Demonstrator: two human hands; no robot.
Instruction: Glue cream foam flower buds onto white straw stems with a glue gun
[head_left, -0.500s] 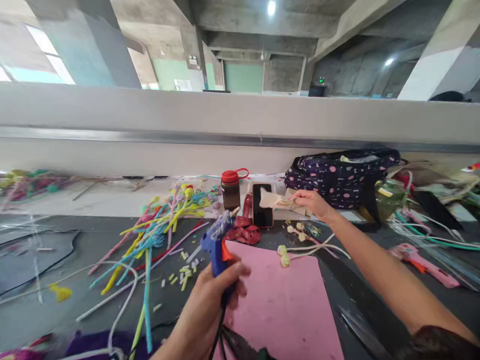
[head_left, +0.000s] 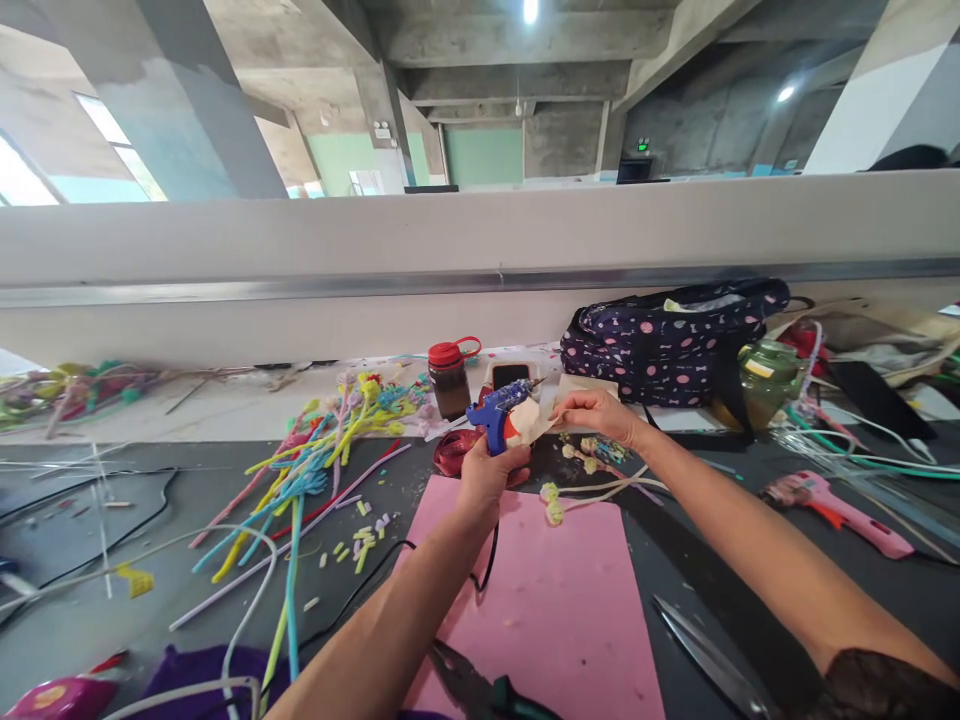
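Dotted bag (head_left: 667,340), red-capped jar (head_left: 450,378), scissors (head_left: 709,655)

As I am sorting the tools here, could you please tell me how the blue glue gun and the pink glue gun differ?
The blue glue gun is gripped in the left hand, raised off the table with its nozzle at the pale piece held by the right hand; the pink glue gun lies flat and untouched on the dark table at the right. The blue one has an orange trigger, the pink one a red one. Both share the same pistol shape.
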